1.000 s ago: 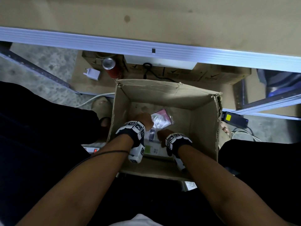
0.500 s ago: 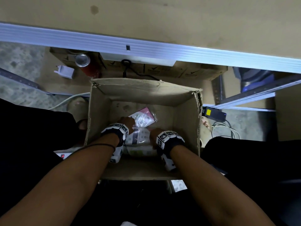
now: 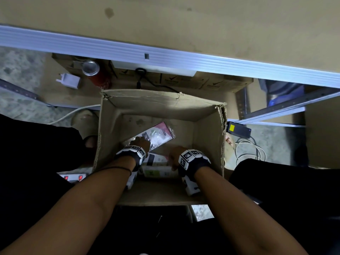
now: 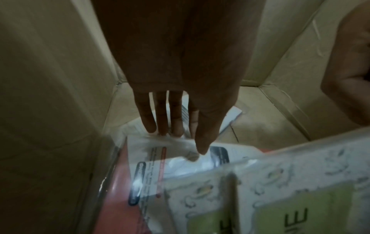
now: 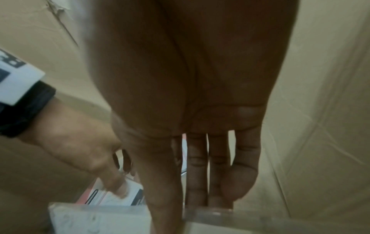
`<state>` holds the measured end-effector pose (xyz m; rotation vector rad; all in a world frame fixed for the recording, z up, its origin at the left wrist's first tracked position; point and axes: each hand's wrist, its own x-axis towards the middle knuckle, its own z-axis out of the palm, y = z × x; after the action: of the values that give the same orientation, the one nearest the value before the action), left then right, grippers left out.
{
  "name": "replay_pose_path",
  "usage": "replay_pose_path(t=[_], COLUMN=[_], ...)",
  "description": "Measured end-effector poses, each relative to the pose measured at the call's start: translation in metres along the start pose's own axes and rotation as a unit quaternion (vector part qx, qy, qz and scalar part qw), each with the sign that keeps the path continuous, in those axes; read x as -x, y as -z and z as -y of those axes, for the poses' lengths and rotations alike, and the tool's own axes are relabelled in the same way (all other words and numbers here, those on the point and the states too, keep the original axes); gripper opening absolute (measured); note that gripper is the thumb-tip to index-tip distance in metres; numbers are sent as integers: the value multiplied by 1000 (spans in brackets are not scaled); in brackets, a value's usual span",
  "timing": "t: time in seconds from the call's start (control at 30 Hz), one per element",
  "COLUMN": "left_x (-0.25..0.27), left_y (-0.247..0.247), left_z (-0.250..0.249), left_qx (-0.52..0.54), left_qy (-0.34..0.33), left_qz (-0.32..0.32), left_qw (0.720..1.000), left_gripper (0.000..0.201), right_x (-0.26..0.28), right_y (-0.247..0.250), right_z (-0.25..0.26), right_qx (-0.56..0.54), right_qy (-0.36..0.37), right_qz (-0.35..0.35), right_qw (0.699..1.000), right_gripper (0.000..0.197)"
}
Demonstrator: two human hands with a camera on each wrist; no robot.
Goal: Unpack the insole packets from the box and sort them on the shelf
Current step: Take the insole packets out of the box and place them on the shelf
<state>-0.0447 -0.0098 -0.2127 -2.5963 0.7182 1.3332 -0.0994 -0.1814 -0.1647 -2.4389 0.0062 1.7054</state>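
An open cardboard box (image 3: 108,144) stands on the floor between my knees, and both hands are inside it. My left hand (image 3: 141,142) (image 4: 180,137) pinches the near edge of a pink and white insole packet (image 3: 158,135) (image 4: 144,182), thumb on its front and fingers behind, by the box's left wall. A white and green packet (image 3: 160,171) (image 4: 280,190) (image 5: 100,220) lies at the near side. My right hand (image 3: 173,157) (image 5: 190,202) grips its right end, thumb in front and fingers behind the clear plastic. The box floor under the packets is mostly hidden.
The shelf board (image 3: 165,24) with its metal front rail (image 3: 165,56) runs across above the box. Beneath it sit flat cartons (image 3: 184,81), a red can (image 3: 93,72) and a white plug adapter (image 3: 69,80). A power strip (image 3: 73,177) lies left, a black power brick (image 3: 238,129) and cable coil (image 3: 248,150) right.
My left hand has taken the near edge of the pink packet, which now tilts up. My right hand has shifted to the right end of the white and green packet.
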Motion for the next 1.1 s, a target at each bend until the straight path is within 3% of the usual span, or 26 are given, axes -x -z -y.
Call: replay_pose_path(t=[0.13,0.27,0.33,0.47,0.6,0.8,0.93,1.1], left_x=[2,-5,-9,-17,-16,-16,-10,-5], left_y=[3,14,25,45,46,32,31,30], left_z=[3,7,9,17,27,35,31,27], left_qx=[-2,14,59,122,117,136,136,135], left_qy=[-24,-35,-18,30,89,87,78,71], left_qz=[22,27,13,-30,-78,-19,1,10], left_qw=[999,999,998,992,986,987,988,988], left_gripper=[36,57,56,32,34,34,29,31], right_x=[0,1,3,4,8,10,10,14], right_y=[-2,-3,-3,-2,1,1,4,5], right_z=[0,1,0,-6,-8,-10,-8,-6], right_qx=[2,-15,-30,-43,-51,-81,-84,-70], right_qy=[25,21,22,19,15,8,13,12], right_qz=[-25,-22,-26,-22,-26,-21,-21,-27], right_qw=[999,999,999,999,998,996,996,997], right_gripper=[73,67,62,52,40,47,26,21])
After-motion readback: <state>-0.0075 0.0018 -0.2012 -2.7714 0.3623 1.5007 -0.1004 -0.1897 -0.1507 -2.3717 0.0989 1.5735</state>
